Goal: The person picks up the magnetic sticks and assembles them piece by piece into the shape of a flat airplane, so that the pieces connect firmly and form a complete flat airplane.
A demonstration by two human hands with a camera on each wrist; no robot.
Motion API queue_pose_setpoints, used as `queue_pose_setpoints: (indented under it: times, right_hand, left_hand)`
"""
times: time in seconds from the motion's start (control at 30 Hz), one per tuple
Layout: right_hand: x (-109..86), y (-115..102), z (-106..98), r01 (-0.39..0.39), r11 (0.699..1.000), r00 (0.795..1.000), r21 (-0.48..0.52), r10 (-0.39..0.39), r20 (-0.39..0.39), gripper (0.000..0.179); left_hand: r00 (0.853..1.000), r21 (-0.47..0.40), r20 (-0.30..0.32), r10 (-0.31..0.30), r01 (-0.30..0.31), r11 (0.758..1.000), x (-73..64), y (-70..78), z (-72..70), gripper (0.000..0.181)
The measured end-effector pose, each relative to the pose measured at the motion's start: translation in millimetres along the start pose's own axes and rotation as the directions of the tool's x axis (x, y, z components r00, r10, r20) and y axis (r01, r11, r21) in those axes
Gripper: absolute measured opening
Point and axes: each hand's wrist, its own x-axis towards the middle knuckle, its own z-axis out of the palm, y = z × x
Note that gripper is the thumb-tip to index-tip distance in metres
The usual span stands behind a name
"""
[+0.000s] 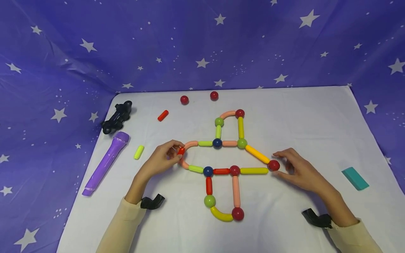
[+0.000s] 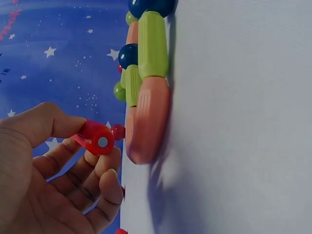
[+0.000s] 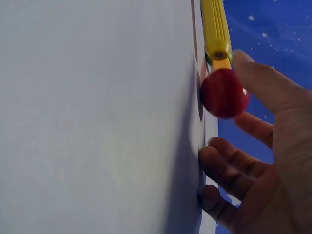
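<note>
My left hand (image 1: 162, 156) pinches a short red rod (image 2: 95, 137) between thumb and fingertips; the rod's end shows a silver magnet. It is held beside two curved pink rods (image 1: 190, 144), at the left end of a figure of magnetic rods and balls. At the figure's right end my right hand (image 1: 300, 172) has thumb and index finger at either side of a red ball (image 1: 273, 165), pinching it lightly. That ball meets the end of an orange rod (image 1: 257, 154). A long yellow rod (image 1: 254, 170) ends close by; whether it touches the ball I cannot tell.
Two loose red balls (image 1: 184, 100), a red rod (image 1: 162, 115) and a light green rod (image 1: 139, 152) lie on the white table. At the left are a purple tube-shaped object (image 1: 105, 163) and a black toy-like object (image 1: 117, 117). A teal block (image 1: 355, 178) lies far right.
</note>
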Motion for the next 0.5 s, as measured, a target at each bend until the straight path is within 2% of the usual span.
queue_pose_setpoints:
  times: [0.13,0.33,0.43,0.5]
  right_hand:
    - [5.9,-6.0,2.7,0.021,0.999,1.0,-0.025,-0.021,0.005,0.065]
    - [11.8,-8.5,8.0,0.053,0.997,0.998,-0.055,-0.052,0.019,0.06]
    - [12.4,-8.4,9.1,0.081,0.996,0.997,-0.043,-0.081,0.02,0.056]
    - [12.9,-8.2,9.3,0.098,0.995,0.995,-0.036,-0.097,0.016,0.055]
  left_hand:
    - [1.0,-0.02,-0.002,0.0,0.0,1.0,-3.4,-3.9,0.8,0.032]
    - [0.999,-0.062,0.023,-0.031,0.033,0.998,-3.1,-5.7,5.2,0.037]
    - [0.999,-0.058,0.032,-0.043,0.045,0.997,-3.2,-1.3,6.5,0.038]
    - [0.998,-0.054,0.039,-0.046,0.048,0.997,-4.0,6.8,5.1,0.037]
